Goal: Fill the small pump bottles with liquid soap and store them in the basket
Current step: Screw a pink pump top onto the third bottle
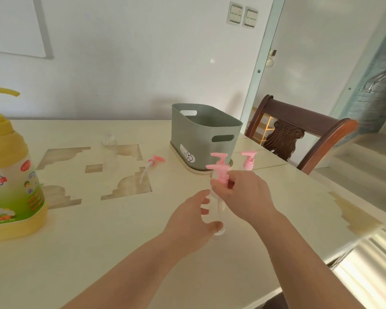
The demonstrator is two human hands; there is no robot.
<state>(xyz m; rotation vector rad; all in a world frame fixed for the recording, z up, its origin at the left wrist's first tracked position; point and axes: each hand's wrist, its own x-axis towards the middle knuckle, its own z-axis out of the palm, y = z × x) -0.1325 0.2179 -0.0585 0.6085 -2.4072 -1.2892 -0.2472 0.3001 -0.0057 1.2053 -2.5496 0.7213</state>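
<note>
Cream tabletop (98, 241) is carrying the work: near its middle the small pump bottle (217, 207) is standing upright, the left hand (187, 221) curling round its body and the right hand (245, 192) pinching its pink pump (220, 175). Twisting too hard is risking a tipped, slipping bottle; the basket (201, 134) is waiting just behind.

Bare left forearm (125, 268), bare right forearm (303, 253).
</note>
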